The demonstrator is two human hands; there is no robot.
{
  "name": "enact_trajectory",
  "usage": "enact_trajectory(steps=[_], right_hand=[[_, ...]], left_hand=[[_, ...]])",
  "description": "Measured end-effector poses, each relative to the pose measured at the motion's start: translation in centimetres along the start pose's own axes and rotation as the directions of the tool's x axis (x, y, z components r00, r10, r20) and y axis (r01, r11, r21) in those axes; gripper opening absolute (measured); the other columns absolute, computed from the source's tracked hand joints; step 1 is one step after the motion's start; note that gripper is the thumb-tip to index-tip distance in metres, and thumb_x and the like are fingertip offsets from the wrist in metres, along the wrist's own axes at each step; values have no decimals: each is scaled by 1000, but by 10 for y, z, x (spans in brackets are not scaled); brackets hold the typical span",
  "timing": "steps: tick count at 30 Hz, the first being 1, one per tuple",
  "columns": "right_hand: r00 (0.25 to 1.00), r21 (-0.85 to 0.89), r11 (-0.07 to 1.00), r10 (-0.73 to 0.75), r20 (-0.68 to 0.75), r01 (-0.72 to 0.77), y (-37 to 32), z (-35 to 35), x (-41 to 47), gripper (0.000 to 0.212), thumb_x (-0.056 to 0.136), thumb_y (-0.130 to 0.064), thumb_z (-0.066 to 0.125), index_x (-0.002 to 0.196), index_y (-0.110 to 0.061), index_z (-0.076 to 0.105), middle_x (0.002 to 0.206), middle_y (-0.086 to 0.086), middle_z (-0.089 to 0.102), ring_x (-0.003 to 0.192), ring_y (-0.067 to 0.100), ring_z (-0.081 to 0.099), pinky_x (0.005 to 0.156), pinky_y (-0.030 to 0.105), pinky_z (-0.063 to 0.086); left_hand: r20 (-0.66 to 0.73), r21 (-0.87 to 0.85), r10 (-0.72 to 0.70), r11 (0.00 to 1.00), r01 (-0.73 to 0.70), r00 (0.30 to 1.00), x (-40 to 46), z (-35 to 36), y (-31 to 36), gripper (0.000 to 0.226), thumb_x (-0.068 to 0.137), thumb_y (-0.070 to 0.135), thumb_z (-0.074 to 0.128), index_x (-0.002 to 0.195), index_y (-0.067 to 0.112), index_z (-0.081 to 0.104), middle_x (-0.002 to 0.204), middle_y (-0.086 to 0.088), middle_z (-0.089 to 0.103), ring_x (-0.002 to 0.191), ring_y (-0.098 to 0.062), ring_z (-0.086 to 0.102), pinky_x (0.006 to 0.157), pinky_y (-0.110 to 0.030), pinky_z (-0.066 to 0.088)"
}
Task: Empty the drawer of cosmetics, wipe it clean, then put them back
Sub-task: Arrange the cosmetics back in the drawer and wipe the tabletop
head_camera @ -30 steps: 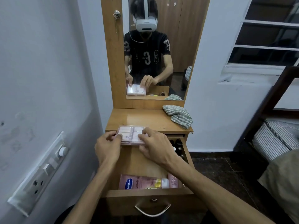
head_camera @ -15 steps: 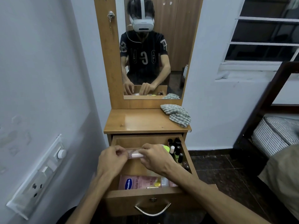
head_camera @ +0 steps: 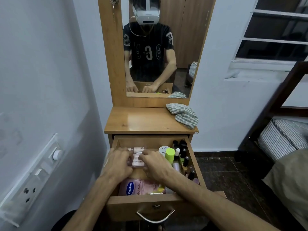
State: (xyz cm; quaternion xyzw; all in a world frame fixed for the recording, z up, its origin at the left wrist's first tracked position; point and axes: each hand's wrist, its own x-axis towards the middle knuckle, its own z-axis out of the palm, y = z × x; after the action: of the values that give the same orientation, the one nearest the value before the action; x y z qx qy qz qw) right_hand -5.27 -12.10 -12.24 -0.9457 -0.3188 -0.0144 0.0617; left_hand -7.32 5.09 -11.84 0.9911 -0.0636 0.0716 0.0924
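The wooden drawer (head_camera: 145, 206) stands pulled out below the dresser top. Inside it, my left hand (head_camera: 119, 163) and my right hand (head_camera: 155, 165) both grip a clear plastic case (head_camera: 137, 156) of pale pink cosmetics, low over the drawer's back left part. A pink Vaseline lotion bottle (head_camera: 138, 187) lies flat at the drawer's front. Along the right side stand a lime-capped bottle (head_camera: 170, 155), a white round jar (head_camera: 163, 150) and several dark nail polish bottles (head_camera: 182, 149). A green checked cloth (head_camera: 184, 116) lies crumpled on the dresser top's right back corner.
The dresser top (head_camera: 141, 121) carries only the cloth. A mirror (head_camera: 160, 47) rises behind it. A white wall with a switch panel (head_camera: 31, 182) is close on the left. A bed frame (head_camera: 273, 104) with a striped mattress stands to the right over dark floor tiles.
Both hands have carried the clear case down from the dresser top's front edge into the drawer. The view has tilted so more of the drawer's inside shows.
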Motion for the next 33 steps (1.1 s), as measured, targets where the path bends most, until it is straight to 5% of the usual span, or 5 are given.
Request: enact_trajectory(steps=[10,14,18,25,33], right_hand=[[998,87,994,63,-12,-62,2,-3,-7,38,91,-13,65,128,-15,68,127,9,69,116,30,64,98,44,53],[985,217,972,117,-128,-87,-1,-25,-28,31,90,-31,68,119,-21,75,116,-1,75,109,20,67,95,40,55],[992,375,927,47,-121,2,-5,-55,-62,47,85,-54,74,122,-24,75,119,-10,75,108,3,66,94,30,55],[982,237,971,-69,174,26,0,-66,-99,103,70,-63,83,155,-40,31,165,-9,26,151,13,20,122,45,20],[995,105,994,-26,100,16,13,-62,-91,125,67,-61,87,161,-37,8,172,0,3,159,21,-2,128,45,-1]], left_hand=[[60,30,19,999,-21,998,-4,-1,1,20,79,27,67,97,28,74,106,13,69,101,-6,57,99,-28,32],[6,-352,-62,934,60,998,-17,-9,-3,20,79,28,72,98,32,74,118,15,67,104,-4,58,84,-23,45],[232,-616,5,775,143,973,-36,-33,-4,48,66,61,79,110,48,68,124,25,56,109,-3,58,83,-21,53],[415,-330,193,943,-51,889,-62,-56,12,122,45,80,81,150,50,26,158,24,15,148,-7,12,125,-44,21],[274,-158,248,965,-211,929,-45,-62,25,136,46,66,80,156,43,3,161,18,-7,152,-20,-3,126,-47,13]])
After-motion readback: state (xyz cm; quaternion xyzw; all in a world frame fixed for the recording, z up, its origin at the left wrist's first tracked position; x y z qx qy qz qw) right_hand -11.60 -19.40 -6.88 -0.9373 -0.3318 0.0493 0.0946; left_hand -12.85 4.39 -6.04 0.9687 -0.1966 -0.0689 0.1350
